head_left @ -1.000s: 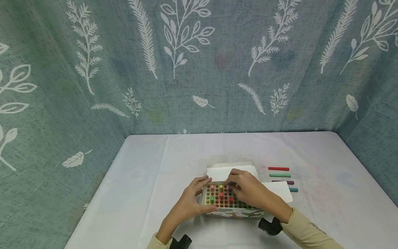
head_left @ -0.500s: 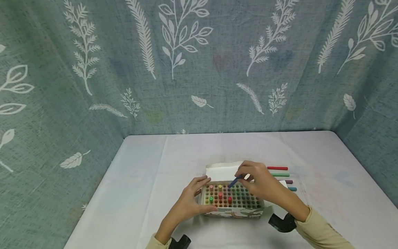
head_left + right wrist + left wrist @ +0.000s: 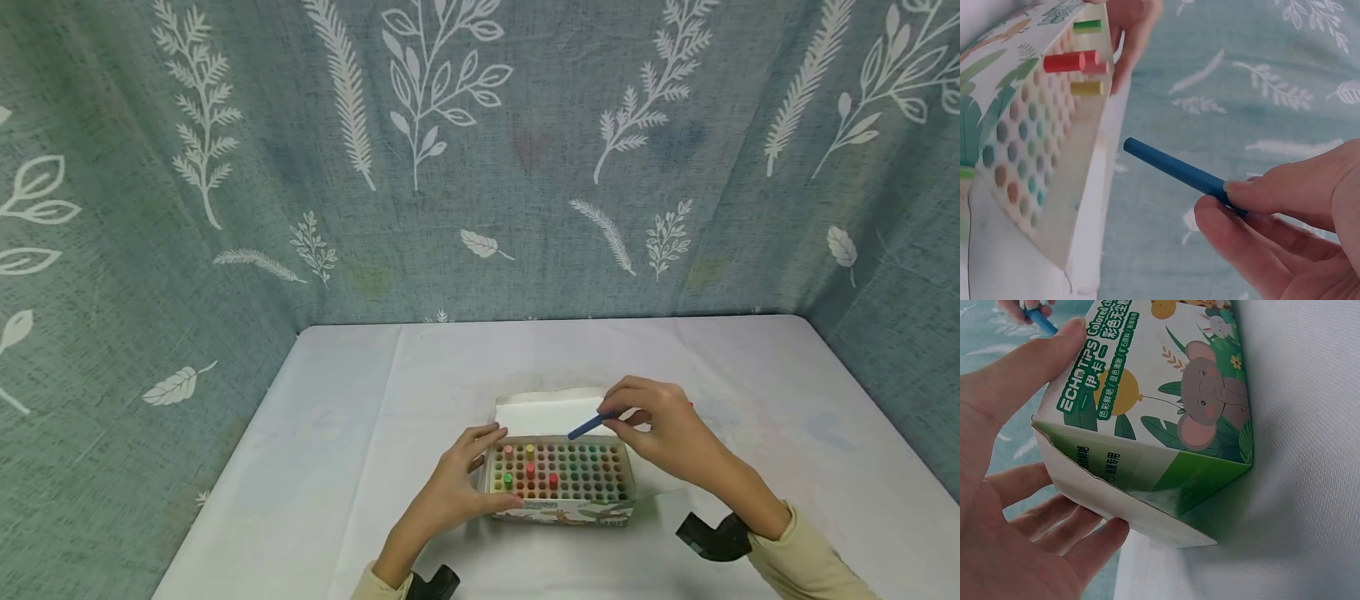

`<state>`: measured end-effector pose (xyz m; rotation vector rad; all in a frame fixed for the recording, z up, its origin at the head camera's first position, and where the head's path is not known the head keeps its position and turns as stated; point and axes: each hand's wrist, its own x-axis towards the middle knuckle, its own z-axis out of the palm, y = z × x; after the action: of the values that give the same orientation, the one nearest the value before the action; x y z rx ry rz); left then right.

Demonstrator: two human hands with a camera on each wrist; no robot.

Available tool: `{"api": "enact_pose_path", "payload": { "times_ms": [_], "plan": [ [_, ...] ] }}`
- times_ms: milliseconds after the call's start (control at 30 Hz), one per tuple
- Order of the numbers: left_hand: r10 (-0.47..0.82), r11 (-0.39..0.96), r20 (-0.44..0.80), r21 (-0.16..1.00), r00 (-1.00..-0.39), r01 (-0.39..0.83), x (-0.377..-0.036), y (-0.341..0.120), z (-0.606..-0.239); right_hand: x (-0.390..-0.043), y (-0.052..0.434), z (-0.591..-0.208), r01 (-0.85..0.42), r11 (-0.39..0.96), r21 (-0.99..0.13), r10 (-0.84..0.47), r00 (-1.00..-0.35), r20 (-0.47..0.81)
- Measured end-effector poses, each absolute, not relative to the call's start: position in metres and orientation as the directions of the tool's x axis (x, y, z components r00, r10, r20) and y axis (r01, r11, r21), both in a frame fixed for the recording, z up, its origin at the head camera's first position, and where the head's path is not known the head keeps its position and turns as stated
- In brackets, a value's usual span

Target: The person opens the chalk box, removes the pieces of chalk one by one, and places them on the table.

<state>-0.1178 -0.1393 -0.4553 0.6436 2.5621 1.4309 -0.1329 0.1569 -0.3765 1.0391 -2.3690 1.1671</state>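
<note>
A colored chalk box (image 3: 558,512) printed with animals stands on the table, its inner tray full of round holes. Several chalk ends stick up from the tray's left half: green (image 3: 507,481), red (image 3: 553,481), pink and yellow. My left hand (image 3: 467,479) holds the box at its left end, the thumb by the front edge and the fingers along the side flap (image 3: 1129,506). Beyond the box's back right corner, my right hand (image 3: 671,429) pinches a blue chalk stick (image 3: 1175,170) near one end. The stick slants down to the left, raised above the tray.
The raised white lid flap (image 3: 536,415) stands behind the tray. A red chalk tip (image 3: 691,404) peeks out past my right hand, which hides what lies behind it. A white cloth covers the table (image 3: 360,467), and a leaf-patterned curtain (image 3: 540,242) hangs around it.
My right hand has drawn the blue chalk stick up from the tray and carried it right and back, covering the loose sticks there. The left hand stays at the box.
</note>
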Motion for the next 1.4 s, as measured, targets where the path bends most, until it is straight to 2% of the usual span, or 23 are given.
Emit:
{"api": "enact_pose_path", "payload": {
  "times_ms": [667,1000,1400],
  "plan": [
    [0.423,0.449,0.084,0.845,-0.902,0.29,-0.119,-0.139,-0.456,-0.121,0.207,-0.374,-0.654,0.501,-0.567,-0.346,-0.752,0.561],
    [0.428,0.438,0.085,0.851,-0.9,0.289,-0.117,-0.139,-0.456,-0.111,0.23,-0.378,-0.502,0.605,-0.618,-0.224,-0.852,0.474],
    [0.424,0.437,0.084,0.853,-0.902,0.285,-0.117,-0.139,-0.455,-0.1,0.255,-0.385,-0.417,0.563,-0.714,-0.134,-0.898,0.418]
  ]
}}
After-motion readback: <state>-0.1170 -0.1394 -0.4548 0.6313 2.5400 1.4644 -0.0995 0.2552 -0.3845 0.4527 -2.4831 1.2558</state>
